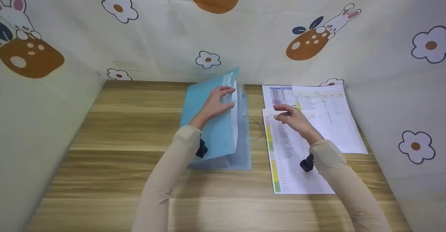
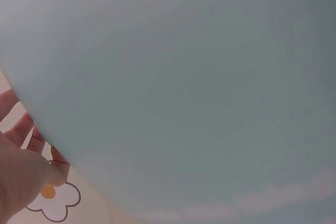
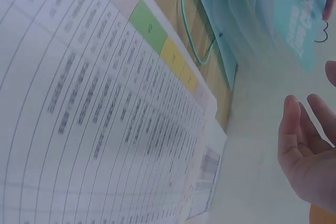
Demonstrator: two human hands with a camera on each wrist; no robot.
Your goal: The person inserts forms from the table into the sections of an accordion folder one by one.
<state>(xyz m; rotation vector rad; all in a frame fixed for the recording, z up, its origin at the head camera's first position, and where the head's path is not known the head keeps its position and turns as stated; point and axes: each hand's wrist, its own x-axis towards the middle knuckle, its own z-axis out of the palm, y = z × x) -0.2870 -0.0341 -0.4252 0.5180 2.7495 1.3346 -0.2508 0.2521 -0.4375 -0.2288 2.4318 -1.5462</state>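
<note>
Walls (image 1: 258, 26): pale cloth printed with rabbits and flowers, at back and both sides.
Table (image 1: 122, 127): flat, wood-grained.
Papers (image 1: 289, 165): overlapping printed sheets, table's right half.
Folder (image 1: 204, 98): blue, mid-table, long axis running near to far; cover (image 1: 217, 131) tilted up, free edge pointing right.
Left hand (image 1: 216, 103): fingers curled round that edge.
Right hand (image 1: 294, 118): above the papers, narrow thumb-finger gap, holding nothing.

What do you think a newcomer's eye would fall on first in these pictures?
Probably the blue folder near the middle of the head view, its cover slanting up and the left hand at its edge. Next, perhaps, the printed sheets to its right, one striped yellow and green, with the right hand above them. The cartoon-printed backdrop behind might draw a glance too.
</note>
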